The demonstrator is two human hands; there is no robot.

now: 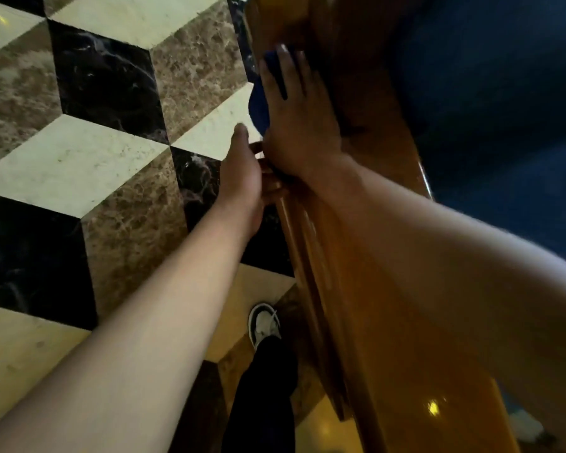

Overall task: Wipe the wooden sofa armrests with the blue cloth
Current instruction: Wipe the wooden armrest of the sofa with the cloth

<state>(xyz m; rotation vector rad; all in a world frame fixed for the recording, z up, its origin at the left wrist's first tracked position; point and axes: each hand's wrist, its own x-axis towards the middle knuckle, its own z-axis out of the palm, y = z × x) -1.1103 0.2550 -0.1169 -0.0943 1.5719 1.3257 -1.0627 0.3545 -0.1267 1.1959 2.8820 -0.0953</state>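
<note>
The right hand (294, 125) presses the blue cloth (258, 103) flat on the armrest (356, 289) at upper centre, the left hand (242, 171) gripping its edge; long, even strokes would suit.

blue cloth (258, 103): mostly hidden under right hand (299, 125) | left hand (242, 171) fingers: behind armrest (356, 289) edge | sofa: cut off

Glossy varnished wood armrest (356, 289), soft blue cloth (258, 106), polished marble floor (105, 93)
</note>
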